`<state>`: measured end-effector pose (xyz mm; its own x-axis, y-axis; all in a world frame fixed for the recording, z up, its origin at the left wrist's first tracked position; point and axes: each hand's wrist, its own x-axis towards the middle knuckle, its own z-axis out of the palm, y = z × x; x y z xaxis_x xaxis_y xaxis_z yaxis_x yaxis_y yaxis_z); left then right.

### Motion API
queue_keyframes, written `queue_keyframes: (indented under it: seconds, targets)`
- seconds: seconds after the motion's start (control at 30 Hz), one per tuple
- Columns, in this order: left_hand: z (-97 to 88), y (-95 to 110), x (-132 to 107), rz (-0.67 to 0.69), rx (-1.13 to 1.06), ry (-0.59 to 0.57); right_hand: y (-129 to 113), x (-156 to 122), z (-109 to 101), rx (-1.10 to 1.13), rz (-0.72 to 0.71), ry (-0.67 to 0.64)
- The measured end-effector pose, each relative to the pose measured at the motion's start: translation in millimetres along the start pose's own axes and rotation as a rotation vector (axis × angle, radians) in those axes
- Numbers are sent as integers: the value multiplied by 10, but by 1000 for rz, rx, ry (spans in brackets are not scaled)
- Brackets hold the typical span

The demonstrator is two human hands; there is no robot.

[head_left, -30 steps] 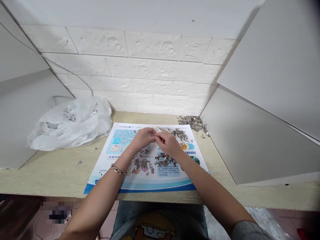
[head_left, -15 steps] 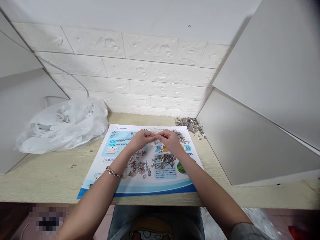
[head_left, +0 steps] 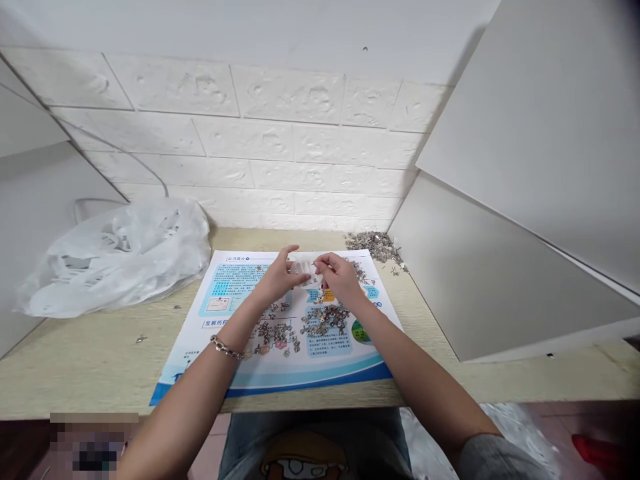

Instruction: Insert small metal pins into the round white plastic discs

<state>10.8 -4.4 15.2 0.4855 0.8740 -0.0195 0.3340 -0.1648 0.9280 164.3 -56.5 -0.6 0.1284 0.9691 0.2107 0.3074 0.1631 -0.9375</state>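
Observation:
My left hand (head_left: 279, 277) and my right hand (head_left: 338, 277) meet above a blue and white printed sheet (head_left: 280, 363) on the desk. Both pinch a small clear plastic bag (head_left: 303, 268) held between them. The left thumb and fingers grip its left edge, and the right fingertips are pinched at its right edge. Under my hands lie several small silver metal parts (head_left: 325, 320) scattered on the sheet, with another cluster (head_left: 273, 333) nearer my left wrist, which wears a bracelet (head_left: 226, 349).
A heap of the same metal parts (head_left: 375, 243) lies at the back right corner by a white side panel (head_left: 480, 280). A crumpled white plastic bag (head_left: 120, 257) sits at the back left. A white brick wall (head_left: 280, 147) closes the back of the wooden desk (head_left: 90, 353).
My hands have lifted slightly apart and the clear bag now shows between them. The camera has drifted, shifting the scene a little left and up.

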Motion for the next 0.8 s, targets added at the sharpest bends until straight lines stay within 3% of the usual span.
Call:
queue_keyframes:
  seconds: [0.13, 0.3, 0.53, 0.8]
  targets:
    - [29, -26, 25, -25, -99, -80, -31, -1, -34, -182, -91, 75]
    - [39, -50, 18, -71, -254, -240, -26, -20, -57, -406, -129, 9]
    - [30, -27, -23, -78, -264, -378, 15, -47, -41, -524, -146, 17]
    - [67, -25, -36, -128, -306, -393, 58, -37, -20, -580, -146, 47]
